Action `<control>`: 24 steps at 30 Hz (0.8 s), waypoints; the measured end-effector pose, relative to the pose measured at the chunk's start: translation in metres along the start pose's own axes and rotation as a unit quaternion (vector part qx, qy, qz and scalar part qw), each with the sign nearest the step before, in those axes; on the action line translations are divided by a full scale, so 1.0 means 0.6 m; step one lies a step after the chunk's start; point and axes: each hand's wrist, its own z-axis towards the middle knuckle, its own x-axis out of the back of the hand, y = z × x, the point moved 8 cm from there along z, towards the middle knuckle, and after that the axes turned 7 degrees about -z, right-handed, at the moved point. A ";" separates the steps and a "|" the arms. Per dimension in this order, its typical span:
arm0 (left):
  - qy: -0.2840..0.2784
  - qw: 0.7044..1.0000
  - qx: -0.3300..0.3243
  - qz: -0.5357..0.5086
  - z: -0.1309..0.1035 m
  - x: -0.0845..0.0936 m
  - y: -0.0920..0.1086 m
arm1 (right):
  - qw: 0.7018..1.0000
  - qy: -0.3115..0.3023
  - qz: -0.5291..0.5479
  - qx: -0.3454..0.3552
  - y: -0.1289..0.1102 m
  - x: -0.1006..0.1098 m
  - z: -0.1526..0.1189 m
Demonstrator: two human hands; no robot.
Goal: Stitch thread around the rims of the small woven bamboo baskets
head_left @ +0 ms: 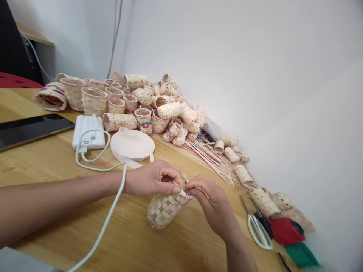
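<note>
Desk (124,241): pale wood; we place its far edge along the wall.

Woven baskets (95,102), many: heaped along that far edge, upright and on their sides, some banded in colour.

Left hand (155,179): forearm reaching in from the left, palm down, thumb and forefinger pinched on a white strip at the rim of the held basket (163,211).

Right hand (212,202): forearm rising from the near edge, wrist bent inward, fingers closed narrow at the same rim; we cannot tell exactly what they grip.

Phone (34,130): dark screen up, toward the left edge.

Held basket: midway between the far and near edges, tilted, mouth toward the hands, red stitching along part of its rim.

Strip roll (132,145): white, flat, just in front of the heap.

Scissors (259,232): white handles, toward the right edge, beside a red item (285,230) and a green item (302,254).

White block (82,128): between phone and roll, cable (106,223) attached; its small dark marks we cannot read.

Thin splints (207,155): loose, near the far edge.
</note>
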 end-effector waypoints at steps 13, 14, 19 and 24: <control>0.085 0.995 0.035 0.030 0.001 0.020 -0.018 | 0.987 0.144 -0.051 0.058 -0.025 0.021 -0.001; 0.097 0.994 0.043 0.036 0.001 0.023 -0.021 | 0.983 0.146 -0.071 0.087 -0.035 0.019 -0.001; 0.121 0.990 0.039 0.058 0.000 0.023 -0.021 | 0.963 0.169 -0.170 0.122 -0.061 0.007 -0.003; 0.136 0.987 0.021 0.081 -0.005 0.014 -0.016 | 0.937 0.217 -0.244 0.127 -0.076 0.004 -0.006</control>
